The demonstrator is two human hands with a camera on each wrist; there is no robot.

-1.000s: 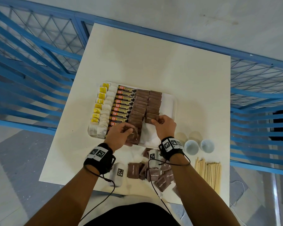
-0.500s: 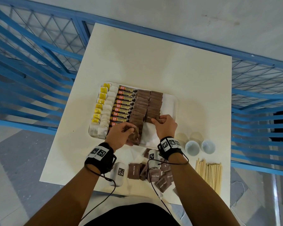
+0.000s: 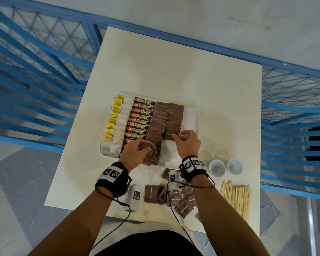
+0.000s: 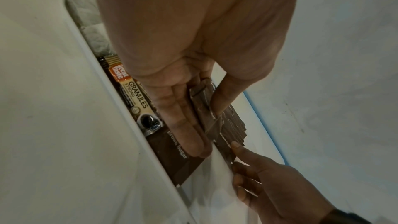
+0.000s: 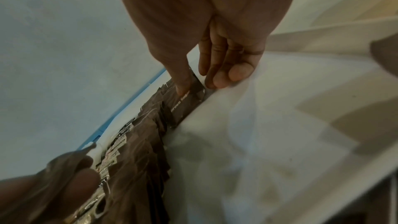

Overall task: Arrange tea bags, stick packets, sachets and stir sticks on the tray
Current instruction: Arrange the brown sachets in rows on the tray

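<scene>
Right hand (image 3: 187,143) is pinching a light, crinkly brown sugar sachet (image 3: 169,136) by its edge, left hand (image 4: 193,101) is gripping spares (seemingly several).

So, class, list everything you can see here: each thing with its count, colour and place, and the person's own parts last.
Table: one, cream, centre.
Tray: one, white, on table.
Tea bags: one row, white with yellow tags, tray's left.
Stick packets: one row, black and gold, beside tea bags.
Sachets: two rows, brown, tray middle.
Loose sachets: several, brown, table's near edge.
Cups: two, white, right of tray.
Stir sticks: bundle, wooden, near right.
Railing: blue, around table.
Left hand: holds sachets.
Right hand: pinches one sachet.
</scene>
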